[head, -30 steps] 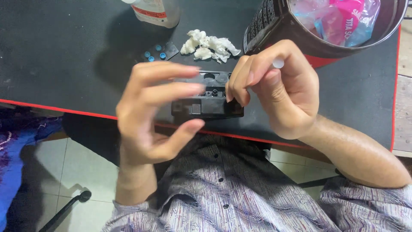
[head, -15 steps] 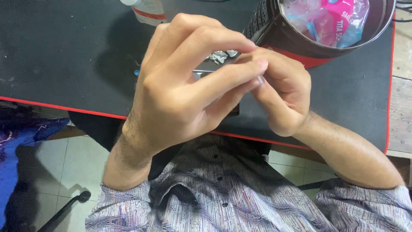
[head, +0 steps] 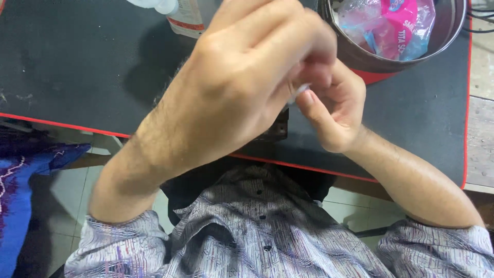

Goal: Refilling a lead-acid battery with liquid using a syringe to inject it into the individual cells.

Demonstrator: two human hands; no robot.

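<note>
A view from above looks down on a person's two bare hands, raised close to the camera over a black tabletop with a red edge (head: 77,77). The left hand (head: 231,87) fills the middle of the view, its back turned to the camera and its fingers curled inward, so what its fingertips hold is hidden. The right hand (head: 334,110) sits just behind and beside it, thumb and fingers pinched together against the left hand's fingertips. Between them a small pale sliver (head: 299,91) shows, too little of it visible to tell what it is. Each grip is closed in a pinch, and both meet at that sliver.

Below the hands, a small black blocky object (head: 275,131) lies on the tabletop near its front edge, mostly covered by the left hand. At the top right stands a round dark tin (head: 453,36) holding crumpled pink and clear plastic wrappers (head: 391,20), cut off by the frame. At the top, a white container with a red band (head: 188,20) is partly hidden behind the left hand. The person wears a grey patterned buttoned shirt (head: 247,231). Blue cloth (head: 25,195) lies at the lower left.
</note>
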